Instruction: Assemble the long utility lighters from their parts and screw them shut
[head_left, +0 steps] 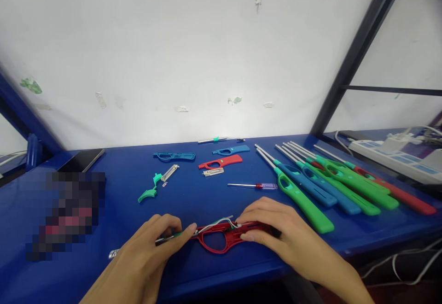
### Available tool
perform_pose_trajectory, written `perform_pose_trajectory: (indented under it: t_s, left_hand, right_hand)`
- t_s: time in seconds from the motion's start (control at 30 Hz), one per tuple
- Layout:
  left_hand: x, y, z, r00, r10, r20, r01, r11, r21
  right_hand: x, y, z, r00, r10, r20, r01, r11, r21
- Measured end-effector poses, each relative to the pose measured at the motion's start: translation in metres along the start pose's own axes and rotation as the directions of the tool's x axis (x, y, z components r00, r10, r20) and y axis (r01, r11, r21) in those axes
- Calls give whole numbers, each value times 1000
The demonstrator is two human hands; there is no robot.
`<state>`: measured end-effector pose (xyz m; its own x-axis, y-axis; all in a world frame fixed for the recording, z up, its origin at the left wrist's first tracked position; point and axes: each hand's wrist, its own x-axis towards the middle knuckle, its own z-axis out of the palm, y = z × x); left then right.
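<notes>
A red lighter half-shell (226, 244) lies at the table's front edge with its inner side up and its trigger loop toward me. My left hand (148, 244) is closed at its front end, pinching the metal lighter tube (165, 239) between thumb and fingers. The tube's tip sticks out to the left of that hand. A white wire (216, 224) runs from the tube over the shell to the right hand. My right hand (272, 225) grips the shell's handle, fingers along the far side and thumb on the near side. Its palm hides the handle's end.
Behind the hands lie a screwdriver (265, 186), a red shell half (229, 160), blue shell halves (183, 156), clear fuel tanks (170, 173) and green triggers (148, 195). Several whole lighters (305, 202) spread at right, beside a power strip (397, 159). A phone (90, 156) lies left.
</notes>
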<state>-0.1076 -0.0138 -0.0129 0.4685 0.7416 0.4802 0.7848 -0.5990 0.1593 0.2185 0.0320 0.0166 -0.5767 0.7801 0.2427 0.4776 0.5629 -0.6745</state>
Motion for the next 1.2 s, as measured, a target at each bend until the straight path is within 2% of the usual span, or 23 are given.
perform_pose_trajectory:
  t_s: [0.1,0.27,0.37,0.57,0.93,1.2]
  left_hand:
    - [1,9,-6,999,-39,11,38,999,19]
    - [12,29,-1,980,-182,-83,179,983,-43]
    - [19,38,4,964,-224,-140,213,973,-91]
    - [21,46,10,944,-321,-79,317,947,-59]
    - [28,53,9,946,-320,-42,320,947,-9]
    - [13,44,11,971,-215,-101,212,977,-36]
  right_hand:
    - [-1,0,1,1000,-4,-18,4,1000,-5]
    - [-2,-2,2,999,-44,-5,44,999,7]
    - [-2,-1,3,998,-61,1,61,998,19]
    - [-4,2,5,996,-91,-19,91,996,19]
    - [-3,2,6,995,-102,-24,102,995,23]
    - [-4,1,5,995,-101,-27,102,994,37]
